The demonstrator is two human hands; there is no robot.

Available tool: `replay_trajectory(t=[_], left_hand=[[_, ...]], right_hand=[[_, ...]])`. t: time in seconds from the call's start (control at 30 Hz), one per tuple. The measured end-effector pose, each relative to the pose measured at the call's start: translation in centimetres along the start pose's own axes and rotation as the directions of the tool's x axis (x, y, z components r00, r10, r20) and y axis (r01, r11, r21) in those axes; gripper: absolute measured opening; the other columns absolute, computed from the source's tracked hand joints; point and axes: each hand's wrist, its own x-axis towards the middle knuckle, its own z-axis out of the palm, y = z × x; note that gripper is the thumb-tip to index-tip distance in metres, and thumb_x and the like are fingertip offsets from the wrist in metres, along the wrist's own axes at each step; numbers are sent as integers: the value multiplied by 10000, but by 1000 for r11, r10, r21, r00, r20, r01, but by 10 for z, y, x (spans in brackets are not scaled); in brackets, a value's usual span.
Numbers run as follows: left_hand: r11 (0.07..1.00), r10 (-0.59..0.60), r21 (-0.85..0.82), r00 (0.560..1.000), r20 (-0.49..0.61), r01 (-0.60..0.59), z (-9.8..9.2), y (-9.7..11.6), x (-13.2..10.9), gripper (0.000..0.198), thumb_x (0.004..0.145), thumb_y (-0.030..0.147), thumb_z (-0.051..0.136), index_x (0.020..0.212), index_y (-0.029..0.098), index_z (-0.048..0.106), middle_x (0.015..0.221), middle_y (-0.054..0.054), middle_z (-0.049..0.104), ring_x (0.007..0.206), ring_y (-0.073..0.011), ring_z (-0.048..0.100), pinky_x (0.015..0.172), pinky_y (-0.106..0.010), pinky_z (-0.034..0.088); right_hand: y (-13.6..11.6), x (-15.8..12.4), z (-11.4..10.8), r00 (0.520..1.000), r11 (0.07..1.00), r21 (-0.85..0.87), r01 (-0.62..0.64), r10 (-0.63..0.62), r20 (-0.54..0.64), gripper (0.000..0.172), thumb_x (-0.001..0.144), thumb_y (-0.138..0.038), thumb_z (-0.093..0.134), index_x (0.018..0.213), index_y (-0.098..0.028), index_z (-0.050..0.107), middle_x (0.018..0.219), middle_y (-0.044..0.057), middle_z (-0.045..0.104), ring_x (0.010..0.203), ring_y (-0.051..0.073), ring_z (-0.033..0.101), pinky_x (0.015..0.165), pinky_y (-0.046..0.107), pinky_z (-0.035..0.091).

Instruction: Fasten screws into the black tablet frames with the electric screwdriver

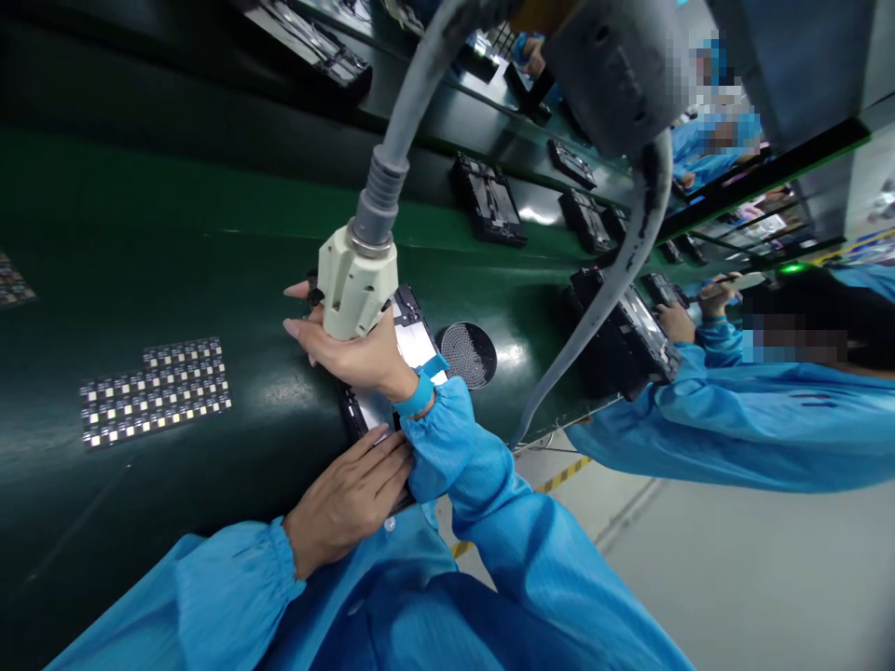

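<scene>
Inside, a dish (488,343) looks dotted; left grip (353,499) lies flat on a device (415,341); what right grip (364,359) holds, I can't tell.

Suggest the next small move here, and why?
I'd likely press the case steady with the left hand: its fingers rest on the near end, while the right hand seems to hold the tool over the case.

bright blue sleeves (545,550), gathered cuffs (289,557), seemingly a blue wrist strap (418,397).
</scene>
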Motion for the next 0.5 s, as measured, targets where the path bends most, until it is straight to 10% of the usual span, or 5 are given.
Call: replay_trajectory(t=[0.2, 0.33, 0.5], left_hand=[[988, -31, 152, 999, 16, 29, -7, -34, 9, 313, 937, 124, 512, 1223, 26, 592, 1264, -190, 650, 1232, -286, 590, 1100, -467, 457], [941, -217, 296, 965, 150, 166, -37, -142, 40, 359, 953, 266, 503, 1255, 85, 576, 1281, -179, 630, 1218, -292, 587, 1068, -437, 467], [728, -590, 542, 786, 185, 419, -86, -266, 79, 332, 931, 244, 387, 1128, 78, 597, 1239, -224, 597, 1150, -341, 593, 964, -440, 492]], right_hand=[[-40, 1, -34, 993, 999, 52, 1, 6, -121, 564, 777, -530, 725, 1222, -206, 602, 601, -37, 566, 532, 126, 572, 609, 316, 556], [-37, -6, -64, 988, 972, 206, 111, -86, -128, 455, 817, -492, 719, 1175, -233, 610, 703, -8, 602, 618, 156, 634, 664, 347, 579], [-7, -15, -72, 993, 958, 277, -79, 52, 102, 549, 725, -284, 812, 1216, -178, 590, 830, 33, 681, 740, 163, 684, 711, 324, 573]])
